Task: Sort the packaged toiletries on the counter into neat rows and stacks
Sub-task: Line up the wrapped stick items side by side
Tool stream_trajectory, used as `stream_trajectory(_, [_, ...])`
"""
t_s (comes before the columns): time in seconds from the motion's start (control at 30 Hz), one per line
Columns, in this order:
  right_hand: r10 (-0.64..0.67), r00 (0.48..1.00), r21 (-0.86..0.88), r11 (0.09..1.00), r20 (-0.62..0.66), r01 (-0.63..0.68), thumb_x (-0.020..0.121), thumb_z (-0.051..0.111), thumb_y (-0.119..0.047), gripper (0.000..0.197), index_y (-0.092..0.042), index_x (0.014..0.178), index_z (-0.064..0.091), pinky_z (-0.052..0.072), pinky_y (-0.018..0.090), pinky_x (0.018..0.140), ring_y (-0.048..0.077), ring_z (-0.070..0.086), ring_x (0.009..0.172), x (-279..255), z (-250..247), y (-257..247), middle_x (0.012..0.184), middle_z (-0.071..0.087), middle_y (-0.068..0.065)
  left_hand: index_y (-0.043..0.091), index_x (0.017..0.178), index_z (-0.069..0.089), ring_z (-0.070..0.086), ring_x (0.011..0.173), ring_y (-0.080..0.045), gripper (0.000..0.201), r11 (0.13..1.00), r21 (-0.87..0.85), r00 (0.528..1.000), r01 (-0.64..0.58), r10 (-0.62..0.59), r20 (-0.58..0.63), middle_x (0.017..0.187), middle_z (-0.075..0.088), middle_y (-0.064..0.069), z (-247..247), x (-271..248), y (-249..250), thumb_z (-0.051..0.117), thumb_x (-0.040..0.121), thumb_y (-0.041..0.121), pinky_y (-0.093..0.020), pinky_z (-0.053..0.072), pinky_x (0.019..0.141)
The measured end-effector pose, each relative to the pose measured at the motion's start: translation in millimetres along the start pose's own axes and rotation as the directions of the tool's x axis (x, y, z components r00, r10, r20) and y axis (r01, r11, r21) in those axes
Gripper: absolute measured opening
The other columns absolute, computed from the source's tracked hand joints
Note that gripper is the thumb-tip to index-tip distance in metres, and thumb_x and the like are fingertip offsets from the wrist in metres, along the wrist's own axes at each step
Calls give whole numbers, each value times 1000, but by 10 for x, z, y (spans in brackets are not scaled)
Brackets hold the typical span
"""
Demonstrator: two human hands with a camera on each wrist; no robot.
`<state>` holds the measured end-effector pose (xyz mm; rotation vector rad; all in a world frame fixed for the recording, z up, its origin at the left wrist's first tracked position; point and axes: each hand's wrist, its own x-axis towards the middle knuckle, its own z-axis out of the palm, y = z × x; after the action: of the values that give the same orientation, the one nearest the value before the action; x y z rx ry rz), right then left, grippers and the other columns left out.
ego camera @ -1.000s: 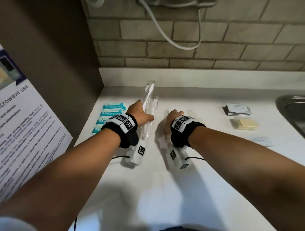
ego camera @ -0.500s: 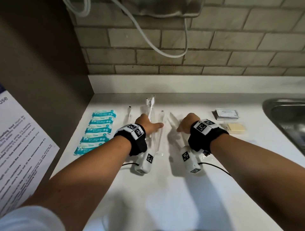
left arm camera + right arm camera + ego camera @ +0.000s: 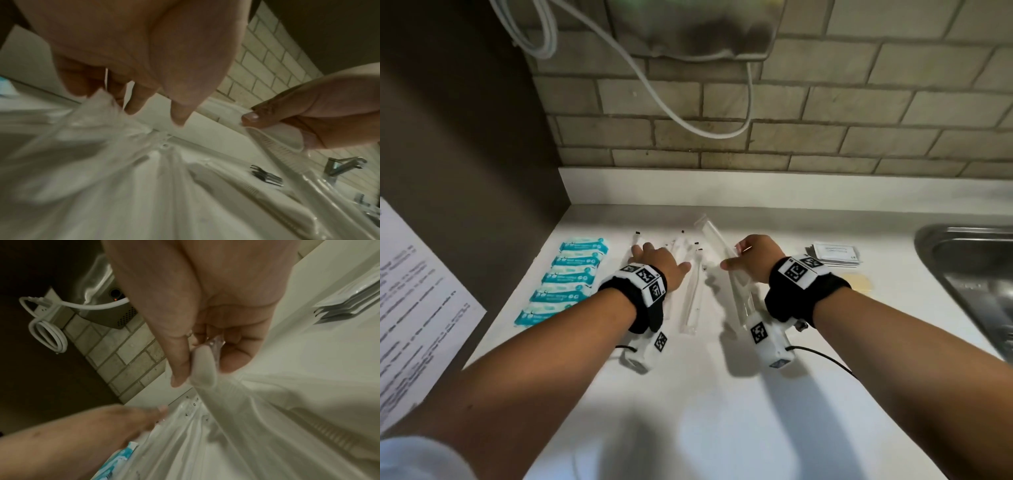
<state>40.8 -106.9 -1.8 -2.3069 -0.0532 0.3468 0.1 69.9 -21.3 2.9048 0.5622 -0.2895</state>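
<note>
Several long clear-wrapped packs (image 3: 693, 298) lie side by side on the white counter (image 3: 722, 394). My left hand (image 3: 659, 260) rests flat on the left ones, its fingers (image 3: 179, 120) straight and touching the plastic. My right hand (image 3: 732, 257) pinches a clear-wrapped white comb (image 3: 714, 236) between thumb and fingers, holding it tilted, far end up, just right of the row. The right wrist view shows that comb (image 3: 216, 391) in the pinch. A row of teal wipe packets (image 3: 571, 277) lies at the far left.
A stack of white sachets (image 3: 834, 253) and a flat yellow packet (image 3: 859, 282) lie to the right of my right hand. A steel sink (image 3: 979, 274) borders the counter's right side. A brown wall (image 3: 465, 154) with a printed notice (image 3: 414, 308) closes the left.
My left hand has gone from holding a bundle of clear packs to resting flat on packs spread over the counter. My right hand has moved right and lifted the wrapped comb.
</note>
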Motion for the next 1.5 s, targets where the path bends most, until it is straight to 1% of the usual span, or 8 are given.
stream_trajectory(0.13, [-60, 998, 83, 995, 24, 57, 63, 88, -26, 42, -19, 71, 48, 54, 44, 76, 24, 57, 72, -22, -166, 46, 71, 55, 0, 3, 118, 60, 52, 115, -38, 73, 907, -393, 981, -150, 86, -174, 121, 60, -23, -151, 24, 346, 21, 95, 61, -44, 37, 99])
stream_trajectory(0.33, [-118, 991, 268, 959, 71, 95, 69, 86, -19, 43, -19, 74, 43, 50, 25, 48, 12, 50, 55, -67, -555, 207, 65, 45, -2, 11, 140, 30, 63, 66, -16, 60, 423, -902, 994, -88, 101, -50, 110, 61, -15, -287, -153, 966, 64, 90, 18, -28, 58, 65])
stream_trajectory(0.57, [-38, 999, 242, 970, 31, 29, 86, 69, -12, 19, -11, 75, 54, 57, 29, 55, 19, 58, 55, 94, -991, 560, 71, 62, 8, 9, 135, 40, 57, 50, -13, 54, 512, -852, 994, -110, 73, -85, 86, 63, -7, -140, -56, 1029, 66, 87, 7, -20, 53, 47])
stream_trajectory(0.7, [44, 998, -13, 999, -34, -44, 84, 67, -13, 19, -10, 71, 53, 58, 33, 58, 21, 60, 50, 186, -1091, 584, 62, 57, 6, 12, 123, 46, 59, 50, -22, 45, 702, -712, 993, -5, 88, 80, 71, 66, -11, 56, -36, 904, 69, 84, 9, -40, 60, 71])
stream_trajectory(1.0, [89, 992, -217, 974, 95, -66, 77, 70, -18, 18, -15, 68, 54, 59, 40, 80, 32, 70, 92, 403, -736, 590, 97, 71, 13, 10, 114, 50, 62, 48, -25, 41, 804, -593, 992, 43, 35, 119, 66, 65, -11, 305, -62, 885, 72, 79, 9, -38, 60, 62])
stream_trajectory(1.17, [112, 986, -285, 956, 124, -73, 67, 58, -74, 58, -16, 61, 55, 54, 35, 78, 29, 71, 75, 429, -564, 576, 79, 73, 9, 10, 116, 57, 67, 85, -27, 37, 930, -364, 996, -57, 80, 48, 105, 65, -13, 242, -48, 883, 68, 85, 27, -36, 56, 81])
stream_trajectory(1.3, [-36, 985, -362, 927, 168, 96, 90, 59, -42, 32, -11, 85, 63, 48, 30, 88, 29, 65, 103, 247, -649, 485, 111, 70, 11, 21, 123, 60, 49, 116, -21, 39, 936, -202, 957, -290, 289, -33, 127, 49, -1, 244, -85, 891, 63, 87, 36, -29, 42, 96])
stream_trajectory(1.5, [-67, 915, -576, 758, 397, 305, 75, 76, -24, 42, -12, 114, 67, 51, 29, 90, 24, 62, 109, -126, -618, 562, 115, 67, 7, 37, 129, 53, 37, 113, -23, 57, 841, 106, 842, -531, 510, 174, 132, 54, 13, 400, -205, 940, 51, 78, 62, -41, 38, 101])
